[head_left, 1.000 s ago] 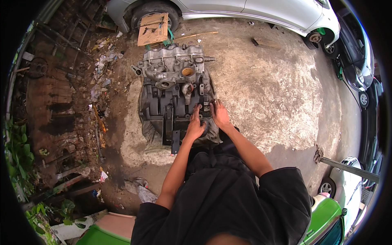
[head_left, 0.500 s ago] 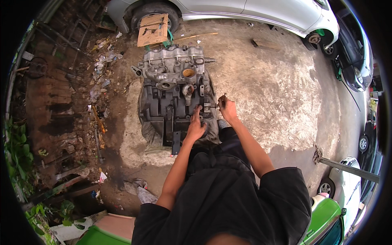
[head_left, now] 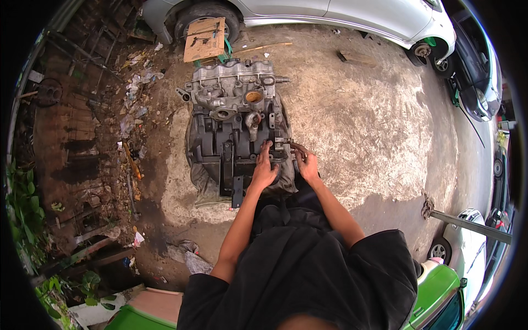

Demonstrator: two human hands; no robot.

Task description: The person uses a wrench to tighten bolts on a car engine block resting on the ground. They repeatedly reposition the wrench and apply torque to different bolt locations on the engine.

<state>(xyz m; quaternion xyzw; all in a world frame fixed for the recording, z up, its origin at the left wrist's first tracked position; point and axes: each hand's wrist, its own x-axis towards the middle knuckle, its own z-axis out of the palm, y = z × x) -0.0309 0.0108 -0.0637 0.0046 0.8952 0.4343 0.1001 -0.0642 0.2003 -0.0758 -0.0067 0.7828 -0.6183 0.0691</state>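
A greasy car engine [head_left: 234,118] lies on a grey cloth [head_left: 206,190] on the ground, its pale metal head at the far end and its dark block toward me. My left hand [head_left: 264,169] rests flat on the near right part of the block, fingers apart. At the engine's right edge, my right hand [head_left: 306,164] is curled around a small dark tool [head_left: 293,147] that reaches to a fitting on the block. The tool is too small to identify.
A piece of cardboard [head_left: 204,38] lies beyond the engine, next to a silver car's wheel [head_left: 206,22]. Scrap and litter [head_left: 129,110] line the left side. A metal bar [head_left: 467,225] juts in at the right, near a green vehicle [head_left: 440,291].
My right hand swung out to the right of the engine, then came slightly back toward me at its edge. The left hand stayed on the block.
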